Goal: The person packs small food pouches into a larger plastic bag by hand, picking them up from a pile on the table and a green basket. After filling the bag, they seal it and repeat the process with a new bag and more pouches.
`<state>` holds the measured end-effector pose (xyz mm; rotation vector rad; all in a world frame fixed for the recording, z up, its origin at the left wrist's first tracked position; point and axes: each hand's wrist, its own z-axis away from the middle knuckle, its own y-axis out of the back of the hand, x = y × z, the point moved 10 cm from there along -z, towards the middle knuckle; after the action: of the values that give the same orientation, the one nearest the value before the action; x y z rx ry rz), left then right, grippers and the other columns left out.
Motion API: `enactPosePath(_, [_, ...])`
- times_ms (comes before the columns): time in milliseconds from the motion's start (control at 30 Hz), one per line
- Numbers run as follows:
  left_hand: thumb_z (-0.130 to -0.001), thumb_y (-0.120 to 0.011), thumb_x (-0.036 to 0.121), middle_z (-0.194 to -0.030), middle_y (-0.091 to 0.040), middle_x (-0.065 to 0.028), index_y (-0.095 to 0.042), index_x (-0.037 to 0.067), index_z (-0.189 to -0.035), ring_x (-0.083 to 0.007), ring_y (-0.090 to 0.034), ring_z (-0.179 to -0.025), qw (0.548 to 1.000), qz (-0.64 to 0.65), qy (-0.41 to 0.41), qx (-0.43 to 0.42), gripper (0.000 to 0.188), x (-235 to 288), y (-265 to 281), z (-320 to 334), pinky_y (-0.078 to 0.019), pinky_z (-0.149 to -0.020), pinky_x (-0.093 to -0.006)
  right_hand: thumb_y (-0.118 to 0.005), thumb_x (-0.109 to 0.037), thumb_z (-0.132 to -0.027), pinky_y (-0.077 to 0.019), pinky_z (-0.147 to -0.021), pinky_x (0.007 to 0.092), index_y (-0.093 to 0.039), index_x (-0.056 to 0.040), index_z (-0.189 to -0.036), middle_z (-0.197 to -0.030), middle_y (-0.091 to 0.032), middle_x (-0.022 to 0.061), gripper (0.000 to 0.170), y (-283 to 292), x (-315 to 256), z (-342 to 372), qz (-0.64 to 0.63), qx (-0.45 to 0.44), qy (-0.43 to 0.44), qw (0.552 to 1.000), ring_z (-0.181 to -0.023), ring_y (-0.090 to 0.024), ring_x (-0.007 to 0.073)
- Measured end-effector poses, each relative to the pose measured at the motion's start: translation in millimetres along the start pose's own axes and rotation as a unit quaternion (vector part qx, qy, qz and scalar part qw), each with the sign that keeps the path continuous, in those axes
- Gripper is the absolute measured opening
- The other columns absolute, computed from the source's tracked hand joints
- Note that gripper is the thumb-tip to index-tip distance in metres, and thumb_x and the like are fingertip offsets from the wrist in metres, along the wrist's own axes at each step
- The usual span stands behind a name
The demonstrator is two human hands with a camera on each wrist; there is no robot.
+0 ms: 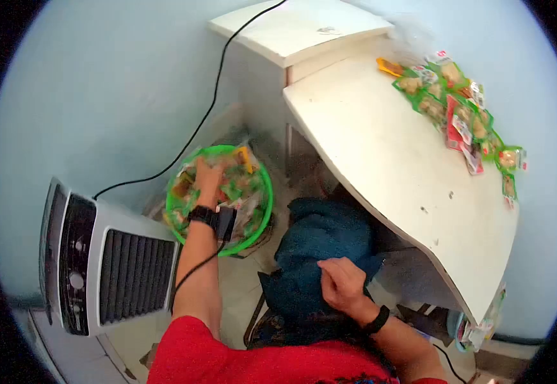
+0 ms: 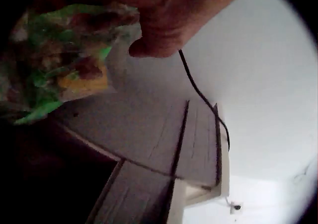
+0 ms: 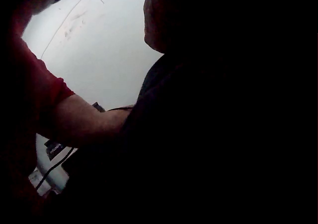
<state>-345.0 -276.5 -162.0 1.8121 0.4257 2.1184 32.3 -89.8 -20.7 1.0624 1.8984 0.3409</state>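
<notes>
A round green basket (image 1: 270,192) full of small plastic packets stands on the floor at the left. Into it reaches the left hand (image 1: 209,176), its fingertips hidden or blurred among the packets. The left wrist view has that hand (image 2: 164,28) beside green and orange packets (image 2: 59,65); whether it grips one cannot be told. Over the dark blue cloth on the lap rests the right hand (image 1: 342,281), fingers loosely curled, holding nothing visible. In the right wrist view that hand (image 3: 161,23) is a dark shape.
A white desk (image 1: 381,147) curves along the right, with a pile of green and red packets (image 1: 464,115) near its wall side. A grey and black air cooler (image 1: 134,275) stands left of the basket. One black cable (image 1: 214,96) runs down the wall, another from the left wrist.
</notes>
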Motion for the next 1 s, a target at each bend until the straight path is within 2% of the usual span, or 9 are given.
enactPosePath(133, [-0.086, -0.066, 0.013, -0.099, -0.063, -0.0218, -0.026, -0.003, -0.148, -0.0312, -0.062, -0.084, 0.972, -0.196, -0.126, 0.031, 0.076, -53, -24, -21, -0.0493, -0.069, -0.0400, -0.064, 0.009, -0.073, -0.0517, -0.057, 0.0356, -0.065, -0.0026, -0.097, -0.081, -0.067, 0.0135, 0.027, 6, -5, -3, -0.021, 0.029, 0.016, 0.999, -0.066, -0.064, 0.0290])
enactPosePath(167, [-0.087, -0.064, 0.011, -0.088, -0.064, -0.0196, -0.022, -0.002, -0.151, -0.0303, -0.061, -0.076, 0.966, -0.224, -0.111, 0.072, 0.077, -68, -25, -28, -0.0482, -0.063, -0.0389, -0.065, 0.007, -0.073, -0.0529, -0.059, 0.0364, -0.065, -0.0031, -0.098, -0.083, -0.066, 0.0131, 0.027, 4, -3, -2, -0.013, 0.017, 0.006, 1.000, -0.069, -0.065, 0.0293])
enactPosePath(233, [-0.089, -0.062, 0.009, -0.083, -0.064, -0.0203, -0.016, 0.000, -0.153, -0.0313, -0.059, -0.067, 0.965, -0.262, -0.025, 0.006, 0.080, -25, -23, 8, -0.0481, -0.061, -0.0403, -0.066, 0.003, -0.074, -0.0554, -0.063, 0.0381, -0.064, -0.0042, -0.101, -0.086, -0.066, 0.0124, 0.028, -1, -2, 2, -0.002, -0.004, -0.003, 1.000, -0.076, -0.066, 0.0298])
enactPosePath(367, [-0.092, -0.062, 0.011, -0.088, -0.066, -0.0251, -0.008, 0.000, -0.154, -0.0351, -0.062, -0.069, 0.962, -0.265, -0.065, -0.019, 0.083, -60, -34, -36, -0.0501, -0.065, -0.0456, -0.066, 0.002, -0.074, -0.0553, -0.064, 0.0382, -0.063, -0.0021, -0.102, -0.086, -0.065, 0.0132, 0.028, 5, -4, 3, -0.005, 0.019, 0.003, 1.000, -0.076, -0.066, 0.0304])
enactPosePath(500, [-0.087, -0.069, 0.019, -0.128, -0.050, -0.0337, -0.009, -0.003, -0.153, -0.0423, -0.052, -0.114, 0.958, -0.272, -0.084, 0.031, 0.091, -30, -26, -14, -0.0462, -0.092, -0.0483, -0.066, 0.002, -0.074, -0.0551, -0.064, 0.0378, -0.063, -0.0022, -0.101, -0.085, -0.065, 0.0133, 0.027, 11, -3, 8, -0.007, 0.033, 0.004, 0.999, -0.076, -0.065, 0.0303])
enactPosePath(567, [-0.087, -0.070, 0.021, -0.141, -0.038, -0.0353, -0.012, -0.004, -0.152, -0.0453, -0.037, -0.133, 0.936, -0.311, -0.137, 0.095, 0.091, -16, -20, -2, -0.0378, -0.106, -0.0487, -0.066, 0.002, -0.075, -0.0550, -0.064, 0.0376, -0.063, -0.0021, -0.101, -0.085, -0.064, 0.0133, 0.027, 13, -3, 12, -0.006, 0.034, 0.002, 0.999, -0.076, -0.065, 0.0300])
enactPosePath(667, [-0.089, -0.067, 0.021, -0.148, -0.030, -0.0335, -0.016, -0.005, -0.151, -0.0447, -0.020, -0.142, 0.959, -0.215, -0.172, 0.065, 0.084, 59, -17, 40, -0.0270, -0.114, -0.0477, -0.066, 0.001, -0.075, -0.0549, -0.064, 0.0374, -0.063, -0.0023, -0.101, -0.085, -0.064, 0.0130, 0.026, 17, -2, 13, -0.014, 0.047, -0.003, 0.999, -0.077, -0.065, 0.0297])
enactPosePath(867, [-0.092, -0.063, 0.022, -0.145, -0.039, -0.0284, -0.034, -0.007, -0.143, -0.0418, -0.036, -0.135, 0.911, -0.058, -0.407, 0.041, 0.066, 233, -41, 157, -0.0312, -0.111, -0.0466, -0.068, 0.000, -0.079, -0.0527, -0.063, 0.0338, -0.066, -0.0013, -0.098, -0.084, -0.065, 0.0121, 0.019, 23, 5, 14, -0.085, 0.068, -0.040, 0.993, -0.073, -0.065, 0.0276])
enactPosePath(1000, [-0.093, -0.062, 0.029, -0.145, -0.044, -0.0218, -0.041, 0.004, -0.144, -0.0316, -0.044, -0.133, 0.912, 0.004, -0.398, -0.100, 0.060, 270, -101, 192, -0.0367, -0.107, -0.0437, -0.069, -0.004, -0.082, -0.0533, -0.066, 0.0325, -0.067, -0.0021, -0.100, -0.095, -0.066, 0.0131, 0.019, 17, 12, 16, -0.145, -0.023, -0.066, 0.987, -0.078, -0.065, 0.0274])
